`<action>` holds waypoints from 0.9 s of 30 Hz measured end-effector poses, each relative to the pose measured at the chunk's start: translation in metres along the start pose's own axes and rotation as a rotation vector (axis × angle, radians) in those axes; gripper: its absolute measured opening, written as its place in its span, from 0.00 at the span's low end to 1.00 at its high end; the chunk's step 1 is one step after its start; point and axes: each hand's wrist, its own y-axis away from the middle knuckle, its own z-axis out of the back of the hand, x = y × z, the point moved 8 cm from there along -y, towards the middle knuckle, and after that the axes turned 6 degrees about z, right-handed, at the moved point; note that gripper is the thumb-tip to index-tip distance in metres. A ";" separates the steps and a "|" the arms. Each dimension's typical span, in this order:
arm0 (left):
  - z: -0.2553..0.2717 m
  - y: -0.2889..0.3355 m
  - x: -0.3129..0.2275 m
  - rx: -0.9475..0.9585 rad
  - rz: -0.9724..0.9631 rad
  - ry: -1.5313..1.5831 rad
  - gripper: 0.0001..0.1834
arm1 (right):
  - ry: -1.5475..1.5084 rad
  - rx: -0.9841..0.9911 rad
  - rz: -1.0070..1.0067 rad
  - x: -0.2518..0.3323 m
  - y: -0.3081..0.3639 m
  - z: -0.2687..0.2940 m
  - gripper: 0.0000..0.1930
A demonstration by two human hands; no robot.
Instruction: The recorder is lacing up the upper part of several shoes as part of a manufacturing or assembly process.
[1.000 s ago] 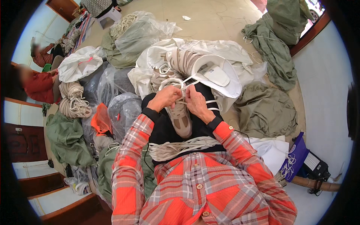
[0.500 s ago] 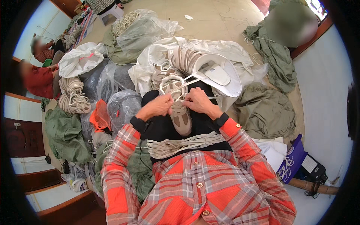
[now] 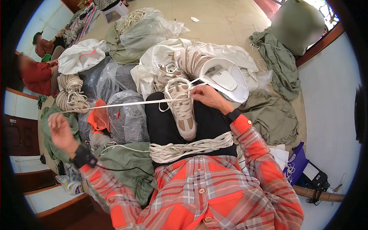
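Observation:
A beige and white sneaker [image 3: 185, 122] rests on my black-trousered lap, toe toward me, its laces threaded across the front. From its upper eyelets a white shoelace [image 3: 132, 103] runs taut and nearly level out to the left. My left hand [image 3: 62, 132] is far out at that side, fingers closed on the lace's end. Beside the sneaker's collar, my right hand [image 3: 207, 96] has its fingers pinched on lace at the upper eyelets. A bundle of loose white laces [image 3: 191, 148] lies across my lap at the waist.
Beyond my knees, a row of nested sneakers [image 3: 191, 63] and white insoles [image 3: 222, 78] lie on white sacking. More stacked sneakers [image 3: 72, 94], clear plastic bags [image 3: 128, 115] and an orange bag [image 3: 100, 117] are at left. Green cloth [image 3: 268, 115] lies right. Two people sit far left.
My left hand has swung from the sneaker far out to the left, drawing the shoelace into a long straight line. My right hand stays by the sneaker's upper eyelets.

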 end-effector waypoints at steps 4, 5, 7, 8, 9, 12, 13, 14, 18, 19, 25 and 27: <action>0.004 0.018 0.031 -0.372 0.024 -0.458 0.06 | 0.079 -0.005 -0.006 0.020 -0.006 -0.012 0.11; 0.006 0.028 0.029 -0.615 -0.153 -0.679 0.06 | 0.068 0.040 0.049 0.024 -0.008 -0.027 0.13; 0.007 0.032 0.029 -0.447 -0.140 -0.473 0.07 | 0.068 0.099 0.228 0.049 -0.014 -0.067 0.11; 0.011 0.032 0.034 -0.276 -0.114 -0.259 0.08 | 0.315 0.261 0.200 0.048 -0.016 -0.100 0.09; -0.005 0.034 0.050 0.152 0.163 -0.157 0.10 | 0.359 0.290 0.361 0.073 -0.007 -0.126 0.08; 0.060 0.055 0.078 -0.383 0.122 -0.714 0.09 | 0.490 0.731 0.417 0.104 0.037 -0.167 0.09; 0.074 0.062 0.092 -0.406 0.183 -1.153 0.10 | 0.494 0.735 0.422 0.100 0.034 -0.167 0.09; 0.075 0.074 0.111 -0.453 0.166 -1.330 0.09 | 0.460 0.552 0.364 0.092 0.017 -0.156 0.10; 0.108 0.106 0.186 -0.372 0.431 -1.652 0.10 | 0.667 0.170 0.383 0.076 -0.026 -0.103 0.03; 0.113 0.112 0.206 -0.306 0.484 -1.707 0.11 | 0.725 0.242 0.430 0.070 -0.026 -0.111 0.03; 0.120 0.100 0.295 -0.132 0.609 -1.622 0.10 | 0.184 -0.061 0.108 0.047 -0.089 -0.047 0.18; 0.126 0.087 0.300 -0.084 0.364 -1.871 0.09 | 0.283 -0.147 0.134 0.051 -0.087 -0.027 0.20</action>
